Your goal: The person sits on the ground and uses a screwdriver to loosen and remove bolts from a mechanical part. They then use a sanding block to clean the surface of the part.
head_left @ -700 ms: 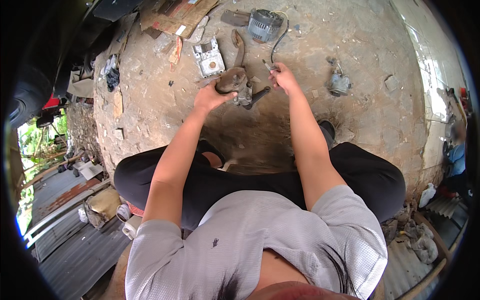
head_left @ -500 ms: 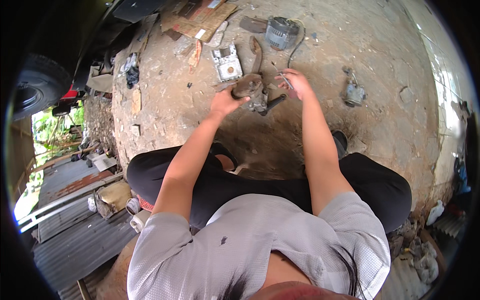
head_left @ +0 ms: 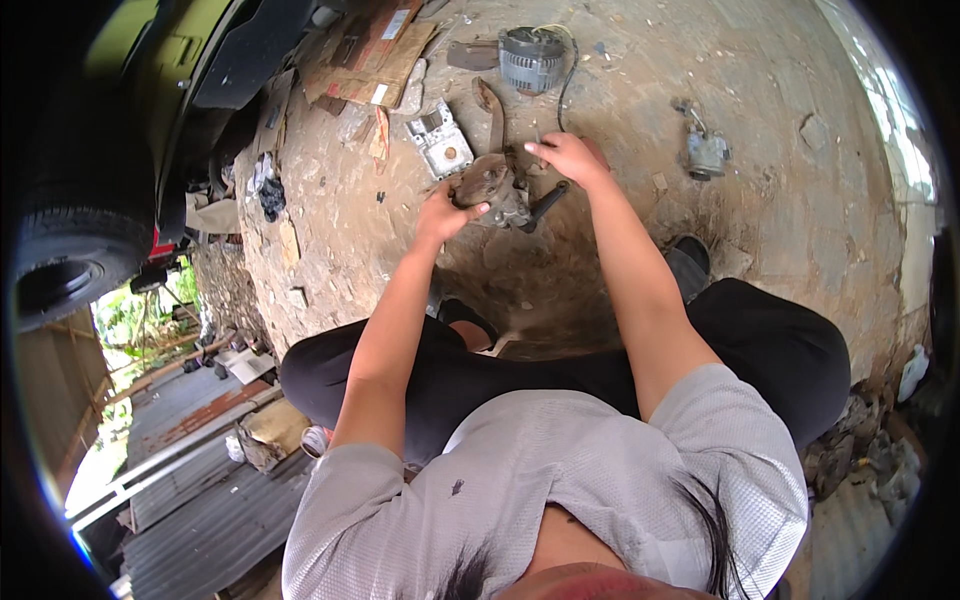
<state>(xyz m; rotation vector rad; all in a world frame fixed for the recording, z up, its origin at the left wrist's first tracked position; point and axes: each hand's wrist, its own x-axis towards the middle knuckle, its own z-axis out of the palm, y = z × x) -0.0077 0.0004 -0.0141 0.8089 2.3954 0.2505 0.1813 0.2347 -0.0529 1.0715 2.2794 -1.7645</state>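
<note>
My left hand (head_left: 445,212) is wrapped round the left side of a dirty brown-and-grey metal machine part (head_left: 488,180) on the ground. From its right side a dark short arm (head_left: 546,205) sticks out. A curved, rusty metal bar (head_left: 492,108) reaches away from its far side. My right hand (head_left: 572,158) is just above and right of the part, fingers pinched on a thin grey metal rod (head_left: 537,136); the rod's exact kind is too small to tell. Beyond my left hand lies a silver cast-metal housing (head_left: 441,142) with a round hole.
A grey alternator-like unit (head_left: 531,66) with a black cable stands at the far side. To the right sits a small metal unit (head_left: 706,156). Flattened cardboard (head_left: 365,55) lies far left, near a vehicle tyre (head_left: 75,255). Corrugated sheets (head_left: 225,510) are at lower left.
The whole view has turned slightly. My right hand has moved in toward the metal part, and the rod now points away from me. My left hand keeps its hold.
</note>
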